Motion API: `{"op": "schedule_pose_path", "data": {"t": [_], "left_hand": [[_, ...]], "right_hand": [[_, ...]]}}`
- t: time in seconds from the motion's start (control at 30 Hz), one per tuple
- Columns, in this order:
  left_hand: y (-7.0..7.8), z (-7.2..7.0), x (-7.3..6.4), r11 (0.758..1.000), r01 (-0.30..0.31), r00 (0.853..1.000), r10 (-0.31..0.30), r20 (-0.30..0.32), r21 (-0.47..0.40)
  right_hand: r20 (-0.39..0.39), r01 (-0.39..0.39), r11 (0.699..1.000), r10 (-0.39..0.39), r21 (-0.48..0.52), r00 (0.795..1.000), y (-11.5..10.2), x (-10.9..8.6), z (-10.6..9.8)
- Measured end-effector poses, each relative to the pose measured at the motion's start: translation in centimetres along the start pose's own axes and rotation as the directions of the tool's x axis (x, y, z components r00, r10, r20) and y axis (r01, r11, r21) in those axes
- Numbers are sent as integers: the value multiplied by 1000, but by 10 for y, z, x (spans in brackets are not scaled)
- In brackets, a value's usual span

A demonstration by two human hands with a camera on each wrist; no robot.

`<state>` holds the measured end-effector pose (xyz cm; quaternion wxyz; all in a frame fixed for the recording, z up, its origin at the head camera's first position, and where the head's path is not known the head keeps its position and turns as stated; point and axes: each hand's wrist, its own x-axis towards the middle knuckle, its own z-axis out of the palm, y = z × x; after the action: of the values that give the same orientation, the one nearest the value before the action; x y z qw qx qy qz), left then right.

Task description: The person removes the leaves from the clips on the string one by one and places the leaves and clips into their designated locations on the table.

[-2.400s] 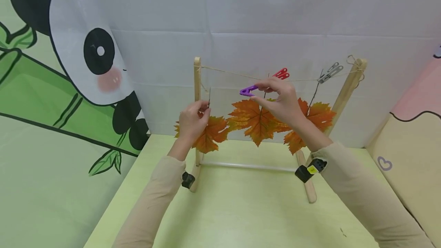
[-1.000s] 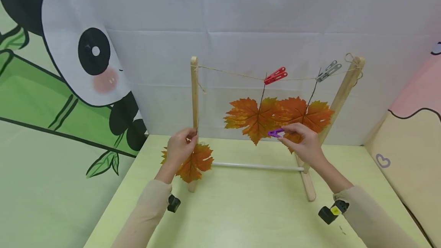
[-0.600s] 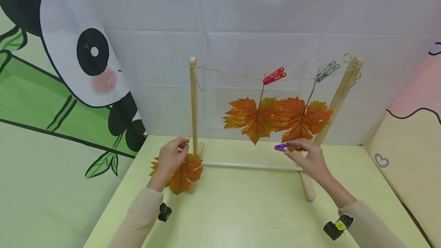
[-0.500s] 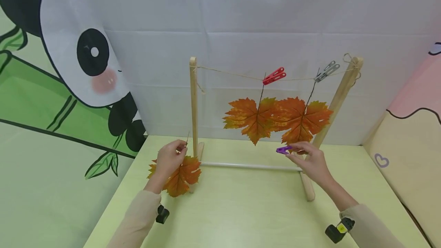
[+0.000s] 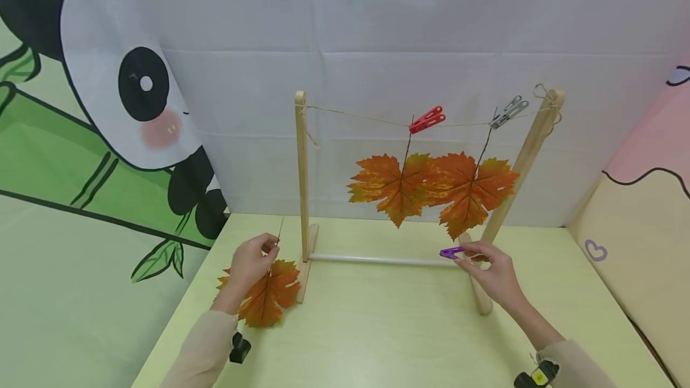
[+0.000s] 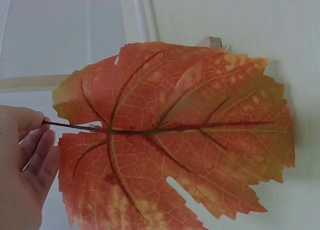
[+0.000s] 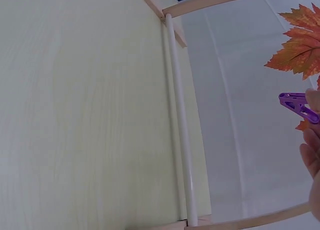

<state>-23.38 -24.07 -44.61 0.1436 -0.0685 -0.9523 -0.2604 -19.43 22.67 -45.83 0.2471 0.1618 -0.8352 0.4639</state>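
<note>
My left hand [image 5: 252, 265] pinches the thin dark stem of an orange artificial maple leaf [image 6: 175, 125], which hangs below the fingers left of the rack's left post. In the left wrist view the leaf fills most of the picture, its stem running up to the thumb and fingertips. My right hand [image 5: 493, 271] pinches a purple clothespin [image 5: 451, 252] low in front of the rack's right foot. In the right wrist view the purple clothespin [image 7: 299, 106] sits between thumb and fingers. Two more maple leaves hang on the string, one from a red clothespin [image 5: 427, 119], the other from a grey clothespin [image 5: 509, 112].
The wooden rack has a left post [image 5: 302, 172], a leaning right post [image 5: 523, 163], a string [image 5: 356, 114] between their tops and a white rod [image 5: 377, 260] low down. It stands on a pale table [image 5: 377, 328] before a white backdrop with a panda drawing [image 5: 140, 82].
Both hands have come down from string height. The left hand has carried the maple leaf down and left past the left post; the right has moved down and right with the purple clothespin.
</note>
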Motion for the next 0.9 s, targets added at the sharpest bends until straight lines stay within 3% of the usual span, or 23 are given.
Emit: {"op": "schedule_pose_path", "data": {"t": [0.67,0.9], "left_hand": [[-21,-5,-5,987,73,985,-50,163,-141],[-27,-4,-6,975,125,973,-84,217,-182]], "right_hand": [[-12,-77,996,77,50,997,15,-33,8],[-17,-93,995,93,34,995,-10,-36,8]]}}
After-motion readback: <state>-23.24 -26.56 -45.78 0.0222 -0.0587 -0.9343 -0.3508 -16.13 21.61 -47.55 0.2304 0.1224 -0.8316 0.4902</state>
